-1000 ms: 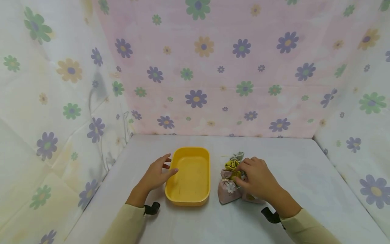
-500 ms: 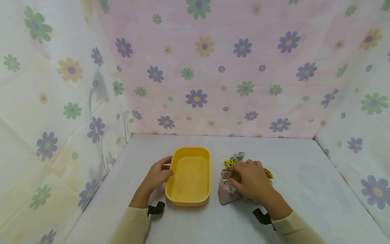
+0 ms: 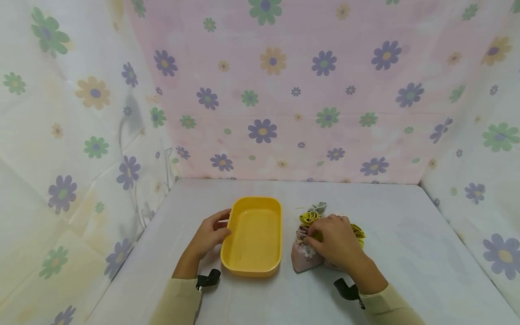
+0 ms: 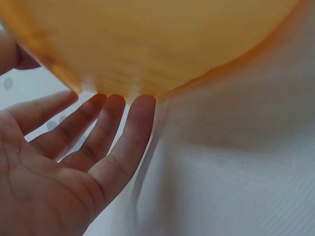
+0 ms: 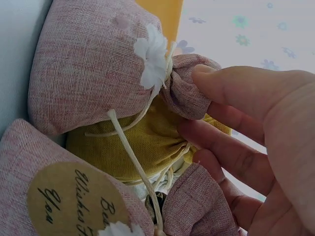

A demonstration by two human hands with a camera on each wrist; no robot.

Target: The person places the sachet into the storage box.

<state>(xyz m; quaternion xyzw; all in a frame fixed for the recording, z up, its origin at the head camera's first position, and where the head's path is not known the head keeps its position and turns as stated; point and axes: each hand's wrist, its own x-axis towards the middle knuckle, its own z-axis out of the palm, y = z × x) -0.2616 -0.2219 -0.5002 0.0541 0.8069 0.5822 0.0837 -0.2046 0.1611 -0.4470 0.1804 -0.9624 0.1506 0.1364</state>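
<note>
A yellow plastic tray (image 3: 251, 243) stands on the table with nothing in it. My left hand (image 3: 207, 237) holds its left side, thumb at the rim and fingertips (image 4: 142, 108) against the outer wall. Right of the tray lies a cluster of small drawstring pouches. There my right hand (image 3: 338, 240) pinches the gathered neck of a pink pouch (image 5: 93, 69) with a white flower. Beneath its neck is a mustard pouch (image 5: 123, 147). A second pink pouch (image 5: 74, 182) carries a round brown tag with writing. My right hand hides part of the cluster in the head view.
Behind the cluster shows a grey-green pouch top (image 3: 318, 207); a yellow pouch top (image 3: 359, 232) shows right of the hand. The white table (image 3: 284, 298) is bounded by flower-printed cloth (image 3: 300, 113) at the back and sides. Black mounts (image 3: 209, 277) sit at both wrists.
My left hand has moved right and closed on the tray's edge. My right hand has shifted left and down onto the pink pouch's neck, uncovering a yellow pouch top behind it.
</note>
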